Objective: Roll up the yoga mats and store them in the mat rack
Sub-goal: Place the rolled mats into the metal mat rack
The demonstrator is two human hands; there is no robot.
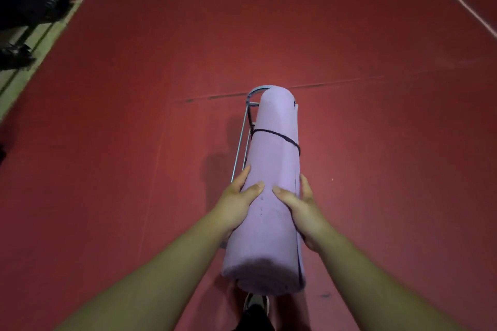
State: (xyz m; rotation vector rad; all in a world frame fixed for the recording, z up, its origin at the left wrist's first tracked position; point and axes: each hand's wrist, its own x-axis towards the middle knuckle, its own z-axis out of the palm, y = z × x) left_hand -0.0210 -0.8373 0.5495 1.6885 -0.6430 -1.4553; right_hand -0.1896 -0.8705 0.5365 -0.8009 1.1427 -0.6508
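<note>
Now you are holding a rolled-up purple yoga mat with both of your bare hands. Your left hand is gripping the left side of the roll. Its thumb is lying flat across the front of the mat, and its other fingers are reaching round the far left side. Your right hand is gripping the right side in the same way. Its thumb is pressing on the front, and its fingers are curling round the right edge. The two thumb tips are pointing at each other, close together but not touching. The mat is sitting between your two palms, so both hands are squeezing it from the sides.

The mat is pointing away from you. The end nearest you is showing its rolled layers. A thin black cord is going round the roll, further up than your hands. A metal mat rack is showing just behind the left side of the mat. Its thin rods are running along the roll, and its ring is peeking out at the far end. You cannot tell if the mat is inside the ring.

Everything is sitting over a red floor. Your shoe is peeking out under the near end of the mat.
</note>
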